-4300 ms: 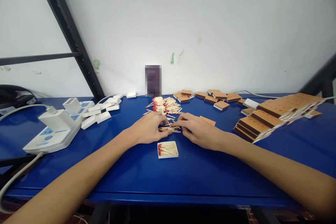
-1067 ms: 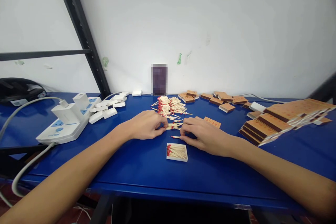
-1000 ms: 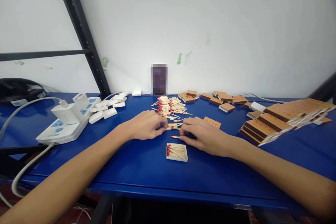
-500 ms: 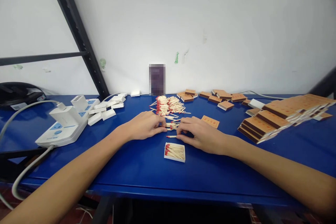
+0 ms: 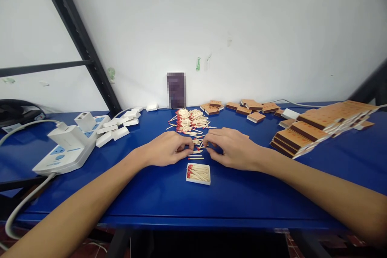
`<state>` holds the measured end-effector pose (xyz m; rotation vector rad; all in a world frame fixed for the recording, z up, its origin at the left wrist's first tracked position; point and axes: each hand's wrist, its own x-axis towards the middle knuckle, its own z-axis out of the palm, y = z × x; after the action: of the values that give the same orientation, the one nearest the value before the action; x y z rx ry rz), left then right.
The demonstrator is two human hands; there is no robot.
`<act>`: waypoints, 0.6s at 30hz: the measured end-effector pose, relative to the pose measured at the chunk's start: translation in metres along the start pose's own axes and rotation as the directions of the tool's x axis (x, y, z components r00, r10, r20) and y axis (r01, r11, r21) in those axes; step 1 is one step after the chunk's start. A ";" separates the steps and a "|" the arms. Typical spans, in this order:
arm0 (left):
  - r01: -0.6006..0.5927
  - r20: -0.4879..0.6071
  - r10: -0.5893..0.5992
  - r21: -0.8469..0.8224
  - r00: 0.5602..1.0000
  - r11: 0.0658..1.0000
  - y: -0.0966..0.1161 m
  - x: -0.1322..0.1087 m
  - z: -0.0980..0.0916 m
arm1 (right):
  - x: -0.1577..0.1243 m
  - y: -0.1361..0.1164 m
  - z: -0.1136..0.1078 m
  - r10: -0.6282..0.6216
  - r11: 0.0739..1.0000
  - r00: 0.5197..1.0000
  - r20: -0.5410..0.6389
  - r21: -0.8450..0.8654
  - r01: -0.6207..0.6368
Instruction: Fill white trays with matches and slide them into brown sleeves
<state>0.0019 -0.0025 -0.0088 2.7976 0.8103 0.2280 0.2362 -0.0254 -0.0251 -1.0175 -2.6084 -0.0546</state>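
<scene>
My left hand (image 5: 169, 148) rests on the table with fingers curled, thumb and index tips a little apart at the head ends of some loose matches (image 5: 198, 142). Across from it, my right hand (image 5: 231, 148) has its thumb and index finger apart at the plain ends. Nothing shows gripped in either hand. Two or so single matches (image 5: 196, 158) lie in line just below the fingertips. Nearer me is a white matchbox tray (image 5: 198, 183) holding several red-headed matches (image 5: 199, 172). Behind the hands lies a large heap of matches (image 5: 191, 121). My right hand mostly covers a flat matchbox sleeve behind it.
Stacked brown matchboxes (image 5: 314, 127) stand at the right, with more matchboxes (image 5: 249, 107) along the back. White trays (image 5: 117, 127) lie at the left beside a power strip (image 5: 63, 155) with plugs and cables. A blurred dark panel (image 5: 176, 90) stands at the wall.
My right hand has let go of a single match, which now lies on the table, and has moved up and away to the loose matches. The view has shifted slightly.
</scene>
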 end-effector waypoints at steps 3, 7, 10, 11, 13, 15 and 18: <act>0.021 0.005 -0.021 -0.027 1.000 0.999 0.000 0.000 -0.001 | 0.001 0.003 0.002 0.011 1.000 0.999 0.038 -0.022 -0.010; 0.019 0.004 -0.019 -0.043 1.000 0.999 -0.001 0.000 -0.002 | 0.002 0.006 0.005 -0.008 1.000 0.998 0.058 0.013 0.008; 0.023 0.000 -0.023 -0.052 1.000 0.998 -0.002 0.001 -0.002 | 0.003 0.007 0.007 0.013 1.000 0.999 0.043 0.022 -0.014; 0.030 -0.001 -0.030 -0.053 1.000 0.998 -0.002 0.001 -0.002 | 0.004 0.008 0.008 0.029 0.999 0.999 0.039 0.021 -0.030; 0.042 -0.001 -0.042 -0.048 0.999 0.998 -0.004 0.001 -0.001 | 0.006 0.008 0.010 0.047 0.999 0.998 0.032 0.017 -0.047; 0.049 -0.001 -0.049 -0.041 0.999 0.998 -0.005 0.001 0.000 | 0.009 0.009 0.012 0.042 0.999 0.999 0.018 0.012 -0.043; 0.057 -0.005 -0.057 -0.029 0.998 0.998 -0.006 0.001 0.000 | 0.010 0.009 0.014 0.008 1.000 1.000 0.000 0.022 -0.008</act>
<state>0.0000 0.0033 -0.0103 2.7437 0.8798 0.2370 0.2309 -0.0098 -0.0355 -1.0203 -2.5987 -0.0243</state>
